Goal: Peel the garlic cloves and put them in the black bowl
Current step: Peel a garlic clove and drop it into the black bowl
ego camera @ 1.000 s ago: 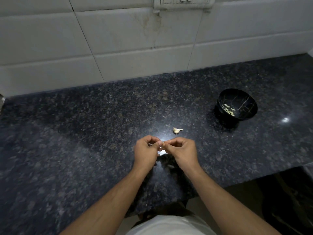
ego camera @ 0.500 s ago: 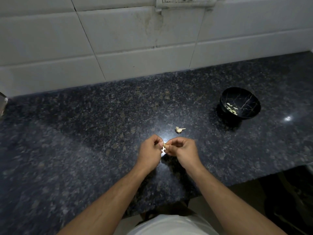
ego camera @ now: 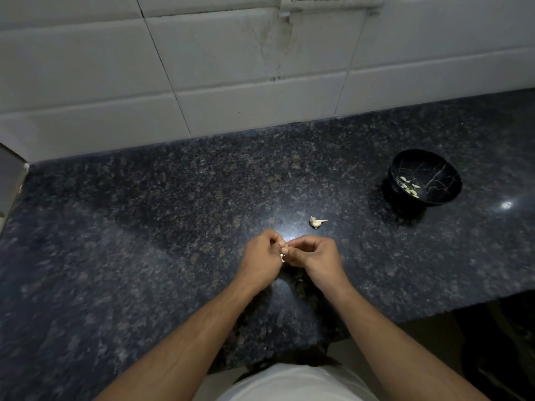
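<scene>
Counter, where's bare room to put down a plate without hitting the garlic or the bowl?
The whole left stretch of the counter, from the tiled wall to the front edge, is bare. So is the strip along the wall behind the hands. It is tighter on the right, between the loose garlic piece and the black bowl.

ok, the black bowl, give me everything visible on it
The black bowl is round, glossy and dark, with thin pale crack-like veins across its inside. It stands upright on the speckled dark countertop, far right of both hands, touched by neither. Several peeled garlic cloves lie inside it, toward its left.
</scene>
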